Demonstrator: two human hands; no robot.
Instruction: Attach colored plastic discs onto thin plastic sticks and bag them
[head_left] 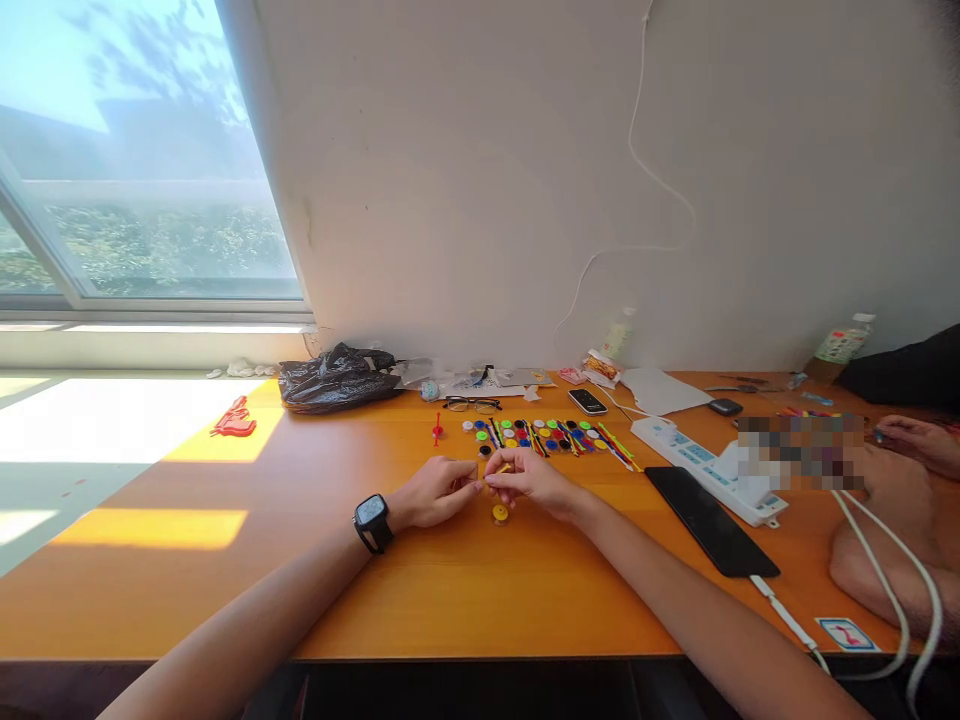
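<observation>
My left hand (437, 491), with a black watch on the wrist, and my right hand (529, 480) meet above the orange table (315, 560), fingertips pinched together on a small yellow piece (504, 468). A yellow round disc (500, 513) lies on the table just below my right hand. Behind the hands lies a row of several coloured discs and sticks (551, 436). A small red upright piece (437, 431) stands to the left of that row.
A black bag (337, 378), glasses (472, 404), a phone (587, 401), a white power strip (705, 468) and a black tablet (709, 520) lie on the table. Another person's hands (900, 480) rest at the right. Red pieces (234, 420) lie at left.
</observation>
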